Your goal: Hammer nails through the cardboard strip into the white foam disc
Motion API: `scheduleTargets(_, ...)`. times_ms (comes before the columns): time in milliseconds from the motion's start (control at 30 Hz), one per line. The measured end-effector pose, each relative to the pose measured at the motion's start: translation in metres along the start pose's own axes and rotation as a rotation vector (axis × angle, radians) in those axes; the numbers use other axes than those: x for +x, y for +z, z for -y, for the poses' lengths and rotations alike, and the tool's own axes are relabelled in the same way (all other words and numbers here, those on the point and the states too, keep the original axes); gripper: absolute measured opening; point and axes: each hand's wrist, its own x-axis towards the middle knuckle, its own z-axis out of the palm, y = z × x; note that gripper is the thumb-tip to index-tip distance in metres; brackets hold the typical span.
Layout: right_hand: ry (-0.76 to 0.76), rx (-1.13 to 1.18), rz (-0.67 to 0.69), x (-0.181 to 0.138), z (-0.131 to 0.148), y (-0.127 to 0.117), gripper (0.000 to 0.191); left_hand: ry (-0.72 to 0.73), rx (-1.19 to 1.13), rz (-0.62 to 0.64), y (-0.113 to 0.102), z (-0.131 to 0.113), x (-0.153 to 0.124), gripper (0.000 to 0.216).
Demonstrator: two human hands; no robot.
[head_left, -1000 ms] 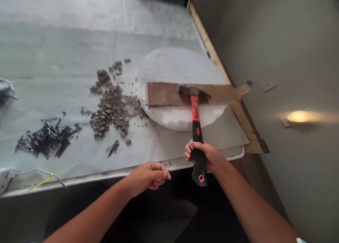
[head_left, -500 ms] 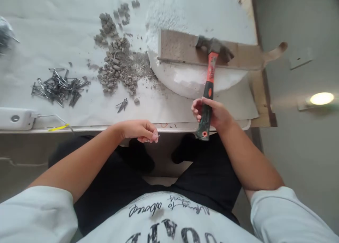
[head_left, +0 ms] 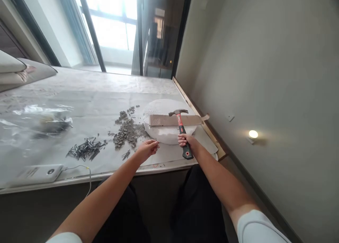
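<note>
My right hand (head_left: 185,140) is wrapped round the black grip of a claw hammer (head_left: 180,122) with a red shaft. The hammer's head lies over a brown wooden board (head_left: 169,120), which rests across a round white foam-like slab (head_left: 159,138). Left of the hammer, my left hand (head_left: 149,149) pinches a thin nail (head_left: 156,141) between thumb and fingertips, above the front part of the table. Several loose nails (head_left: 126,154) lie just left of that hand, and a larger pile of nails (head_left: 86,148) is farther left. Grey rubble (head_left: 125,131) spreads beside the slab's left edge.
A white power bank (head_left: 42,174) with a cable sits at the front left edge. Behind it lies a clear plastic bag (head_left: 50,121) with dark contents. A wooden rail (head_left: 212,137) borders the right side, near a wall with a lit lamp (head_left: 253,134). Glass doors stand behind.
The head view has tilted up, bringing the window and wall into sight. Both hands have moved forward over the table, still holding the hammer and the nail.
</note>
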Motion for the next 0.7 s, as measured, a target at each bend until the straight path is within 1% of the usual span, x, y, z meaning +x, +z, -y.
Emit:
scheduleTargets(100, -0.033, -0.165, -0.09, -0.01, 0.016, -0.008, 0.026, 0.124, 0.245, -0.141, -0.001, -0.011, 0.028, 0.037)
scheduleTargets(200, -0.046, -0.318, -0.163, -0.021, 0.032, -0.02, 0.024, 0.246, 0.542, -0.312, -0.001, -0.033, 0.067, 0.038)
scheduleTargets(233, -0.042, -0.361, -0.175, -0.024, 0.036, -0.023, 0.023, 0.282, 0.625, -0.35, -0.001, -0.042, 0.081, 0.038)
scheduleTargets(267, -0.036, -0.4, -0.184, -0.026, 0.04, -0.026, 0.023, 0.314, 0.697, -0.37, 0.0, -0.051, 0.095, 0.037)
scheduleTargets(333, -0.019, -0.462, -0.192, -0.029, 0.044, -0.029, 0.022, 0.362, 0.808, -0.371, 0.004, -0.066, 0.123, 0.034)
scheduleTargets(400, 0.004, -0.509, -0.193, -0.028, 0.045, -0.032, 0.022, 0.373, 0.891, -0.374, 0.009, -0.074, 0.148, 0.032)
scheduleTargets(467, 0.034, -0.544, -0.184, -0.024, 0.045, -0.034, 0.022, 0.375, 0.943, -0.368, 0.012, -0.075, 0.171, 0.031)
scheduleTargets(567, 0.061, -0.562, -0.143, -0.017, 0.042, -0.038, 0.019, 0.377, 0.944, -0.344, 0.011, -0.065, 0.199, 0.032)
scheduleTargets(700, 0.086, -0.544, -0.143, -0.007, 0.039, -0.044, 0.014, 0.374, 0.942, -0.365, 0.001, -0.048, 0.223, 0.032)
